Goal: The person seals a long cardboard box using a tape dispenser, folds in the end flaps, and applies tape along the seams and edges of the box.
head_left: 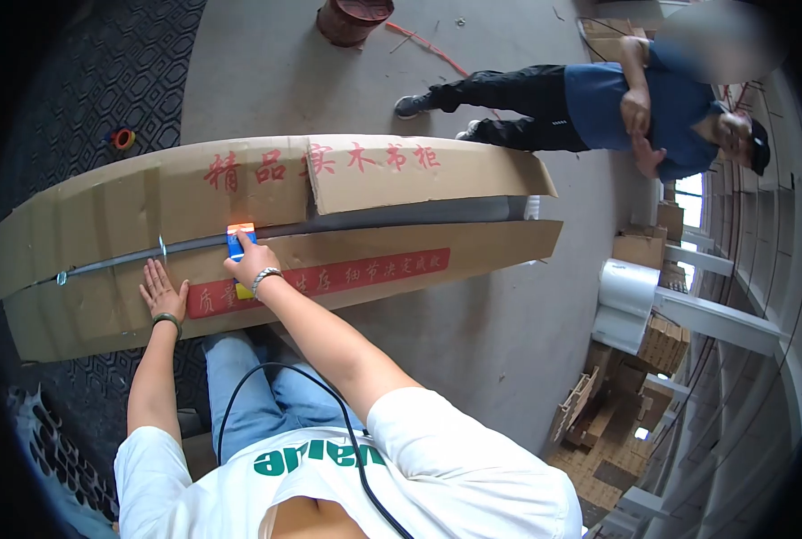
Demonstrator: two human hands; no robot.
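Note:
A long cardboard box (356, 175) with red printed characters lies across the view, its two top flaps parted over a dark grey strip (437, 212). My left hand (163, 292) rests flat on the lower flap, fingers spread and holding nothing. To its right, my right hand (254, 264) grips a small blue and orange object (240, 235) at the flap edge, and a yellow part shows below the hand. Bits of clear tape (162, 246) cross the gap further left. White material (533, 207) shows at the box's right end.
A person in a blue shirt (616, 108) stands beyond the box, hands near each other. A red bucket (352, 20) is on the floor at the top, and a tape roll (123, 139) lies on the dark patterned mat (105, 81). White rolls (624, 305) and stacked cardboard (612, 440) are at right.

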